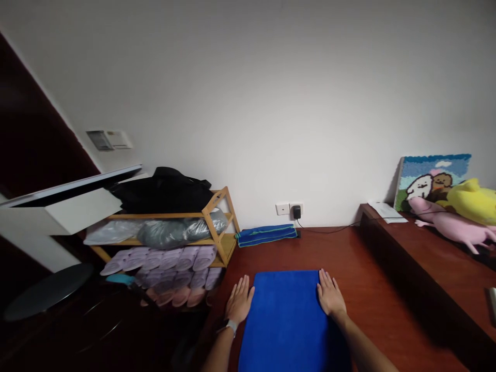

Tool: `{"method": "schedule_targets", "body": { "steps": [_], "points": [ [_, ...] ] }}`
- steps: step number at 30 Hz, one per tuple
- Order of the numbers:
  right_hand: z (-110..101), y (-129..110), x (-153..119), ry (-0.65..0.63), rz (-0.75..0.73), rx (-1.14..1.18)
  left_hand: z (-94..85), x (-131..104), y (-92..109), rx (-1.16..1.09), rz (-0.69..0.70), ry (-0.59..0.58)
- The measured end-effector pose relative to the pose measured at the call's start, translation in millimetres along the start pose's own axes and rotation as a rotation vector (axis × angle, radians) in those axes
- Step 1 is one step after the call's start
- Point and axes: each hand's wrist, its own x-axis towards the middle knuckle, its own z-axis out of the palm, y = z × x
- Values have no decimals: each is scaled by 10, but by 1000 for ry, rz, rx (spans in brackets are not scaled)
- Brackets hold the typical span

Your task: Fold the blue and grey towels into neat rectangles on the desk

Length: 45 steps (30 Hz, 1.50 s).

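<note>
A plain blue cloth (287,320) lies flat on the reddish-brown wooden table (383,305), its near end cut off by the bottom of the view. My left hand (239,300) rests palm down at the cloth's left edge, fingers stretched forward, with a band on the wrist. At the far right corner, my right hand (330,293) lies flat with straight fingers, touching the cloth's edge. Neither hand grips anything. Farther back, near the wall, sits a folded blue cloth (266,235) with green edging.
Left of the table stands a wooden rack (217,227) with several slippers (170,258) and a black bag (166,194). A black plug (296,212) in the wall socket trails a cable. On the raised right ledge are a pink plush toy (449,222), a yellow plush toy (475,201) and a picture (434,175).
</note>
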Motion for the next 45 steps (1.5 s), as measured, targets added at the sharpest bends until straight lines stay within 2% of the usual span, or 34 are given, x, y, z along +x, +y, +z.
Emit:
{"method": "schedule_targets", "body": {
  "steps": [3,5,8,11,16,19,21,23,24,26,27,29,31,33,34,36,38,42,43,45],
  "points": [
    [26,5,0,2,-3,-16,88,-311,-336,47,-73,115],
    [29,2,13,5,0,-28,114,-518,-451,73,-119,179],
    [-8,-20,23,-5,7,-36,53,-706,-466,67,-134,223],
    [-37,-28,-82,-20,6,-34,-53,-737,-386,43,-135,263],
    [137,76,-693,67,-15,-14,-112,-690,-354,40,-138,259],
    [232,109,-1072,46,6,5,-172,-682,-382,10,-148,247],
    [224,89,-1208,19,14,8,-256,-691,-309,-31,-136,258],
    [178,55,-1255,16,20,12,-345,-720,-67,-80,-77,300],
    [151,39,-1259,21,22,18,-377,-743,135,-109,-27,317],
    [105,18,-1253,39,15,37,-389,-807,690,-169,109,310],
    [88,14,-1250,42,7,46,-365,-843,1020,-195,202,267],
    [63,14,-1252,31,-9,55,-266,-916,1693,-226,390,164],
    [47,18,-1258,3,-18,53,-136,-982,2241,-245,466,85],
    [35,18,-1264,-14,-22,47,-26,-1033,2522,-249,467,12],
    [31,16,-1266,-12,-20,44,9,-1052,2541,-241,454,-20],
    [29,9,-1269,-1,-15,45,35,-1082,2341,-201,394,-60],
    [28,0,-1269,4,-6,44,11,-1117,1899,-137,282,-59],
    [9,-18,-1257,0,2,33,-80,-1270,878,-37,39,13],
    [1,-24,-1256,-3,3,31,-95,-1318,700,-26,13,20],
    [-6,-35,-1271,-15,18,24,-107,-1395,488,-18,-1,21]
  ]
}}
